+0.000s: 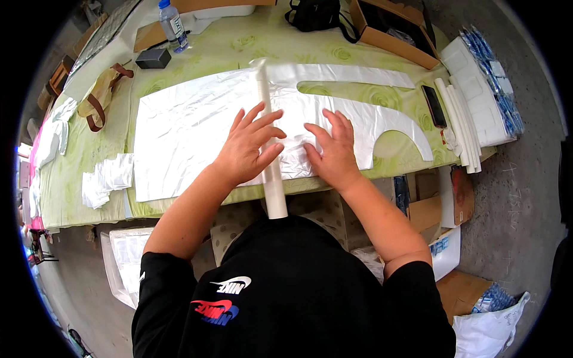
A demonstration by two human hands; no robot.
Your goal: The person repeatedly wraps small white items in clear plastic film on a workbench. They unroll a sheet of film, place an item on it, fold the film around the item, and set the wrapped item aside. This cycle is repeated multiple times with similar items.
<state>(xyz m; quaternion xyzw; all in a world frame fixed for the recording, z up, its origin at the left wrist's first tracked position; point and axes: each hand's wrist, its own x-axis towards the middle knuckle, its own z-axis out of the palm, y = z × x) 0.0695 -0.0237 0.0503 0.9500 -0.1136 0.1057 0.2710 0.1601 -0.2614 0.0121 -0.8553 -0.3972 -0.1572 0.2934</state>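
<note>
A white plastic sheet point(179, 131) with long strips and curved cut-outs at its right end, like a flat apron, lies across the table. Over its middle runs a long white tube point(275, 194), its near end sticking out past the table edge toward me. My left hand point(248, 149) is open, fingers spread, just left of the tube with the fingertips over it. To the right of the tube, my right hand point(334, 146) is also open above the sheet, its fingers bent and apart. Whether either hand touches the sheet or tube I cannot tell.
Small folded white pieces point(107, 179) lie at the left front. A water bottle point(173, 27), a dark box point(153, 58) and a yellowish bag point(104, 95) sit farther back. At right are a phone point(434, 106), several white tubes point(459, 125) and an open carton point(397, 30).
</note>
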